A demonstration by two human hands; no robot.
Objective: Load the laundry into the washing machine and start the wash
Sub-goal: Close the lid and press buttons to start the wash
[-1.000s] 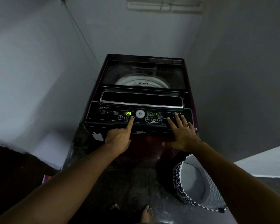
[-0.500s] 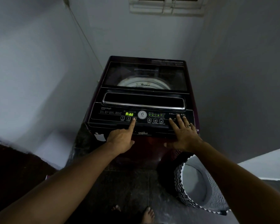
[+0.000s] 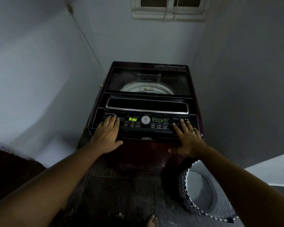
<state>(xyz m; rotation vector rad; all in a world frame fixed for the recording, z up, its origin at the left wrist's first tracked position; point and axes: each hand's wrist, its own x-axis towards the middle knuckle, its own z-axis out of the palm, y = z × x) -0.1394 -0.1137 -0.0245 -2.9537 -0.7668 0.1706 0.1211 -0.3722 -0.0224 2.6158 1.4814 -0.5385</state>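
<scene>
A dark maroon top-loading washing machine (image 3: 147,105) stands in the corner with its glass lid (image 3: 148,81) closed; the white drum rim shows through it. On the control panel the green display (image 3: 132,119) reads "Add", with three numbered buttons (image 3: 131,123) just below it. My left hand (image 3: 107,136) rests flat on the panel's left end, fingers straight, beside the buttons. My right hand (image 3: 188,139), wearing a ring, rests flat on the panel's right end. Neither hand holds anything.
A laundry basket (image 3: 220,208) with a black-and-white zigzag pattern stands on the floor at the right of the machine; no laundry shows in the part of its inside that I see. Walls close in on both sides, a small window (image 3: 169,7) sits above, and my bare toes (image 3: 152,221) show below.
The display went from "P3" to "Add". My left index finger left the third button, and the left hand moved left and now lies flat on the panel. The right hand stayed.
</scene>
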